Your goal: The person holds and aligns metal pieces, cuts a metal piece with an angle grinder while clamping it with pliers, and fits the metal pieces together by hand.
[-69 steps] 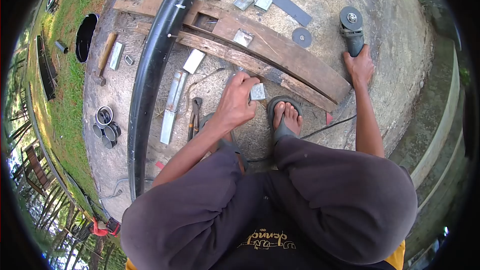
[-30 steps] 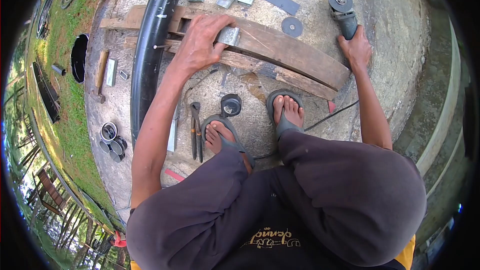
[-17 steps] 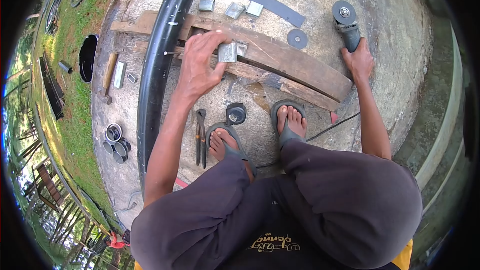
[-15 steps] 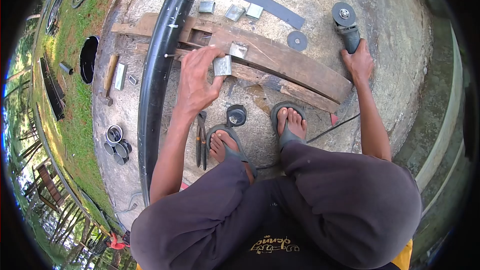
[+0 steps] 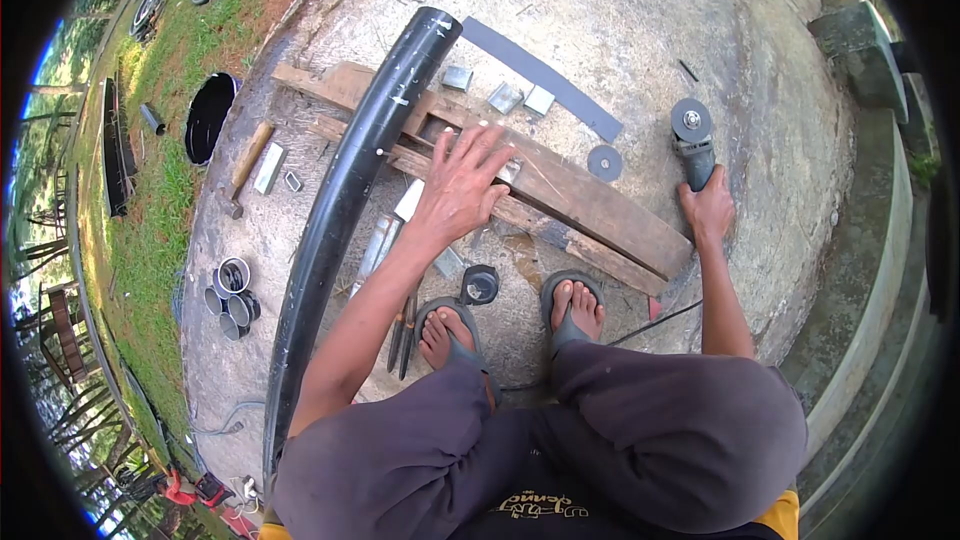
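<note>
My left hand (image 5: 462, 180) lies over the wooden planks (image 5: 600, 210) with its fingers spread, palm down. Beside its fingertips and thumb, a small silver metal piece (image 5: 509, 171) sits on the wood. My right hand (image 5: 708, 205) is wrapped round the body of an angle grinder (image 5: 697, 162), which rests on the concrete with its disc facing up. Under my left wrist, more metal pieces show in part, one of them a square offcut (image 5: 449, 263). A long black pipe (image 5: 345, 190) crosses the planks left of my left hand.
Cut metal tube pieces (image 5: 505, 97) and a dark flat strip (image 5: 545, 75) lie beyond the planks, near a loose cutting disc (image 5: 604, 163). A hammer (image 5: 250, 165), pliers (image 5: 402, 335) and a black round container (image 5: 480, 284) are on the concrete. A cable (image 5: 655, 324) runs by my foot.
My left hand, which pinched a square metal piece before, now lies spread over the planks; that piece no longer shows between its fingers. The right hand still grips the grinder. The view has shifted.
</note>
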The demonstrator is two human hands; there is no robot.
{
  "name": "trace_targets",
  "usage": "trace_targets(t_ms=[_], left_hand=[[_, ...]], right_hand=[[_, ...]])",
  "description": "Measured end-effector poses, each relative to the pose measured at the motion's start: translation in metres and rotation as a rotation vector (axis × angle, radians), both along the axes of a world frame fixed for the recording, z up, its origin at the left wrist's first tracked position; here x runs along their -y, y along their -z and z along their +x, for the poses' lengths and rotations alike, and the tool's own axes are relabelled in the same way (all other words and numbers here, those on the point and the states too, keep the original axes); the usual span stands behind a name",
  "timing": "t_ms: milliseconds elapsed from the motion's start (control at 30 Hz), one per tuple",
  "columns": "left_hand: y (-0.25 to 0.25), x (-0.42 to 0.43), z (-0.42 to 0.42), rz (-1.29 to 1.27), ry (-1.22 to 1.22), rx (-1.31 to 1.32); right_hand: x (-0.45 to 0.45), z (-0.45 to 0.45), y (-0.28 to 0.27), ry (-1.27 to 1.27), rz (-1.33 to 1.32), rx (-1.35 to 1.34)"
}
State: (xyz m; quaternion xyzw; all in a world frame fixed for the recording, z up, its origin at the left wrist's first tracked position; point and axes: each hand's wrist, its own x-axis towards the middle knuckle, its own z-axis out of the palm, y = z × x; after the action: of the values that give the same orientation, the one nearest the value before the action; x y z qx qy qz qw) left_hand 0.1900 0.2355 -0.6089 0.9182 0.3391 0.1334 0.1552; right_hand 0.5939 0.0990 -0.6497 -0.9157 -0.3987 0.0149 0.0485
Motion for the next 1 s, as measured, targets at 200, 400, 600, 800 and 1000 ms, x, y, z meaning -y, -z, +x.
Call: trace_targets(t_ms=[200,400,600,800,1000], left_hand=[[-0.031,-0.063,-0.005,0.154,-0.047,0.083],[-0.072,-0.18,-0.011,0.407,-0.394,0.152],[-0.07,-0.191,-0.056,0.429,-0.563,0.225],[-0.064,-0.066,-0.104,0.271,-0.671,0.381],[-0.007,0.066,-0.119,0.189,-0.457,0.245]], right_hand=[[-0.004,0.004,0.003,-0.023,0.027,-0.013],[0.004,0.005,0.008,-0.051,0.033,0.002],[0.002,0.008,0.007,-0.028,0.013,-0.004],[0.002,0.009,0.01,-0.032,0.018,0.001],[0.003,0.01,0.014,-0.038,0.014,0.032]])
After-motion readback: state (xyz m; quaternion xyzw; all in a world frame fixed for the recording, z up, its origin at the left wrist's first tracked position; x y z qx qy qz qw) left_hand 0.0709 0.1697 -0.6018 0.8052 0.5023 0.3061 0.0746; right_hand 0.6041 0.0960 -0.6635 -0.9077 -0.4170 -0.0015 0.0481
